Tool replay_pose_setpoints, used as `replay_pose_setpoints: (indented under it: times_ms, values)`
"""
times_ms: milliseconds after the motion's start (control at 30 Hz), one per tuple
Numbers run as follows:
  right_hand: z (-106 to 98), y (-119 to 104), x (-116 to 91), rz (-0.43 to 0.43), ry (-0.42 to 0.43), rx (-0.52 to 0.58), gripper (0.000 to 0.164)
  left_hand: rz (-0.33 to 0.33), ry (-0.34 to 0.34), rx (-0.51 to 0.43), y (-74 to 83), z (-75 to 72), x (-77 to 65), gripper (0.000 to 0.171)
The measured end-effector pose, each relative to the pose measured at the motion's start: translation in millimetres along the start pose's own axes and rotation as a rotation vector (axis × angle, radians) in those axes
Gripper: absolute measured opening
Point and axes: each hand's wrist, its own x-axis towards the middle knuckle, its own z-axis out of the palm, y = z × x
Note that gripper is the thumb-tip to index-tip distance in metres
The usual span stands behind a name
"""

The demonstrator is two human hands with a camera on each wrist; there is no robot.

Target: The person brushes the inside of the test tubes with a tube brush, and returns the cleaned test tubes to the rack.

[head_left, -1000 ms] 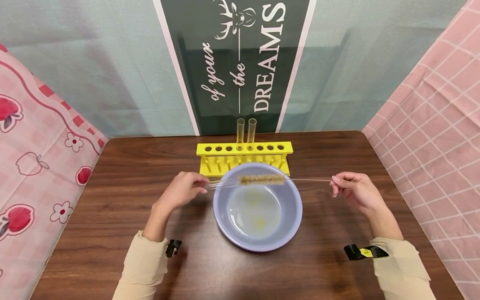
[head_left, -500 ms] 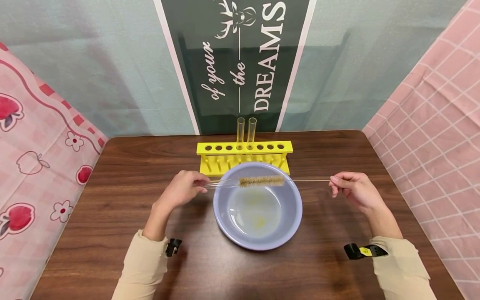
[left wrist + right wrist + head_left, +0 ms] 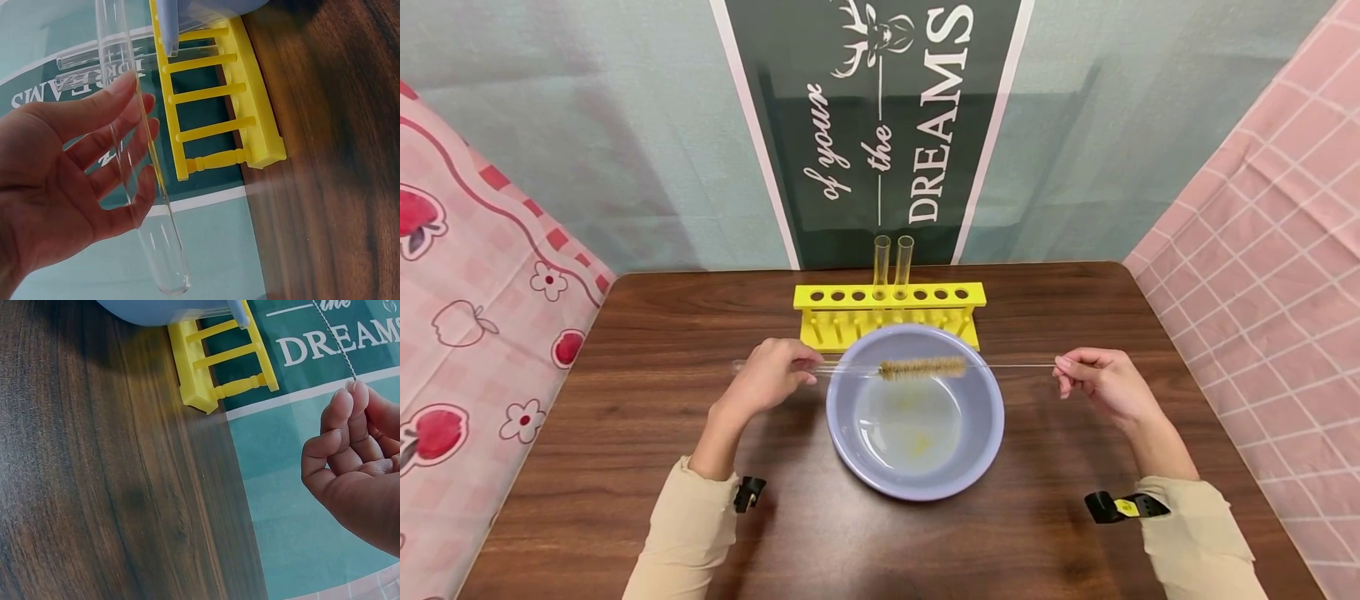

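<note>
Your right hand (image 3: pixel 1103 385), pinching the test-tube brush (image 3: pixel 922 368) by its wire, had edged slightly toward nine o'clock, likely nudging it toward the test tube (image 3: pixel 162 244), gripped by your left hand (image 3: pixel 772 372) across the basin's (image 3: pixel 917 492) ten-o'clock rim.

The lower half of the head view is mostly taken up by a wood-grained table (image 3: pixel 865 546); near centre a lavender basin (image 3: pixel 983 417) is set, and just above, a yellow rack (image 3: pixel 929 305) is placed.

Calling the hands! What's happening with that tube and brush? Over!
Left hand grips clear test tube. Right hand pinches test-tube brush by wire. Brush at tube's mouth, above lavender basin. No obstruction seen between.
</note>
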Motion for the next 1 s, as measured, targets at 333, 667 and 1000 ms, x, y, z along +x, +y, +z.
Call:
replay_pose_setpoints:
  times_ms: [333, 667, 1000]
  values:
    - [1, 5, 0, -0.014, 0.01, 0.004, 0.012, 0.009, 0.056, 0.062, 1.6, 1.0, 5.1, 0.015]
    - [41, -40, -3, 0.051, 0.032, -0.166, 0.013, -0.019, 0.067, 0.11, 4.5, -3.8, 9.1, 0.019]
    - [46, -53, 3, 0.108, 0.029, -0.431, 0.018, 0.007, 0.101, 0.142, 3.1, -4.0, 9.4, 0.019]
